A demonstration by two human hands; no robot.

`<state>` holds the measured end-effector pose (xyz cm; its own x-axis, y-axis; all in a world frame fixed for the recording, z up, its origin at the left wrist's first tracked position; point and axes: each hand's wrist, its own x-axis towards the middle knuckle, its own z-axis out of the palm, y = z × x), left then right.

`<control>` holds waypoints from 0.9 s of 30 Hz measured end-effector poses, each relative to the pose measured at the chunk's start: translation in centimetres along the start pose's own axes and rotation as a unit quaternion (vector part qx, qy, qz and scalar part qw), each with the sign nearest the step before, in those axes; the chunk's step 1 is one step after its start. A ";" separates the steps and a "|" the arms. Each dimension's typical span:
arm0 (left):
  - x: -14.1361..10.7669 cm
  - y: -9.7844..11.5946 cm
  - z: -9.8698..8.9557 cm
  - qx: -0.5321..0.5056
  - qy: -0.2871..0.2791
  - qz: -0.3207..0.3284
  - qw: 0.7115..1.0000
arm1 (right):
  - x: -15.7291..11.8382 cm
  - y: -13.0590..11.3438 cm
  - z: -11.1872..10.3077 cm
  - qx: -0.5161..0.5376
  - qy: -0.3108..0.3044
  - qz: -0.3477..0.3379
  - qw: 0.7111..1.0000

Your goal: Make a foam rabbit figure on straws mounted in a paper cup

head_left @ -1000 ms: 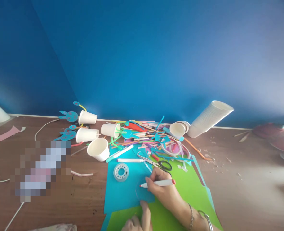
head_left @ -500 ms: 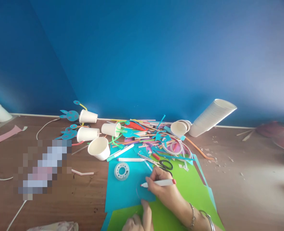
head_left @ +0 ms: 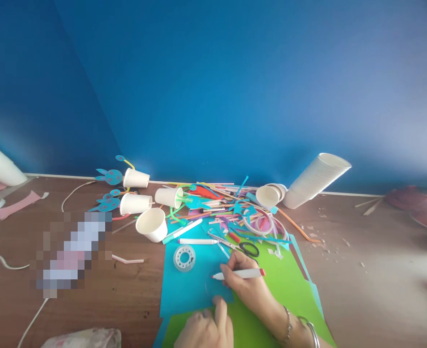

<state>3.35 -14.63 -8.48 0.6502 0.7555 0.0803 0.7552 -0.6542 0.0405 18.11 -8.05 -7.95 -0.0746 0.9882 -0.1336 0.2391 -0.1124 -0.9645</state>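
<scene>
My right hand (head_left: 248,278) is closed around a white marker with a red end (head_left: 240,274), its tip at a sheet of blue paper (head_left: 184,295). A faint curved line shows on the paper just below the tip. My left hand (head_left: 206,326) lies at the near edge of the blue sheet, its index finger stretched out onto the paper and the other fingers bent. Under both hands is green paper (head_left: 282,285). A roll of clear tape (head_left: 184,258) rests on the blue sheet, and black-handled scissors (head_left: 248,249) lie just beyond my right hand.
A leaning stack of paper cups (head_left: 315,181) stands at the back right. Paper cups with blue cut-outs (head_left: 135,204) lie at the left, near an upright cup (head_left: 151,225). Straws, markers and tape rolls (head_left: 260,220) are heaped before the blue wall (head_left: 199,96).
My left hand has come slightly further into view, its index finger still on the paper. The marker stays at nearly the same spot. The view has shifted a little.
</scene>
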 end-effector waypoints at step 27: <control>12.3 -8.3 -5.2 -0.144 0.053 -0.013 0.988 | 2.3 -3.0 -5.5 -0.008 0.193 -0.055 0.980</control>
<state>4.65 -0.08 -2.69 0.6074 0.7741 0.1785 0.7067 -0.6292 0.3236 22.57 -4.84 -4.15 0.2702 0.9602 0.0710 0.2660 -0.0036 -0.9640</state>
